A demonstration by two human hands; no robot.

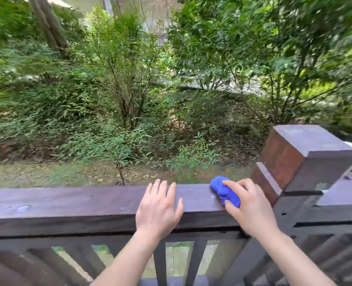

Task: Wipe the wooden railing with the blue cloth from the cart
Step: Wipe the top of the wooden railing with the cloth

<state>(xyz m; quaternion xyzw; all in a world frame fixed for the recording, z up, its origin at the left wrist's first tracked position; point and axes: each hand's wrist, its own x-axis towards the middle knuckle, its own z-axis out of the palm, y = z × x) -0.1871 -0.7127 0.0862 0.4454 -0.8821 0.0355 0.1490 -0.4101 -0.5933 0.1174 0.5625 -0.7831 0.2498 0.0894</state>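
Observation:
A dark brown wooden railing (67,203) runs across the view, its flat top rail at waist height. My right hand (251,209) presses a bunched blue cloth (222,190) onto the top rail, close to the square post at the right end. My left hand (158,207) lies flat on the rail to the left of the cloth, fingers spread, holding nothing. A few pale spots mark the rail top at the far left. No cart is in view.
A thick square wooden post (307,153) with a flat cap rises just right of the cloth. Slanted balusters (160,263) fill the space under the rail. Beyond the railing lie bushes, trees and leaf-covered ground.

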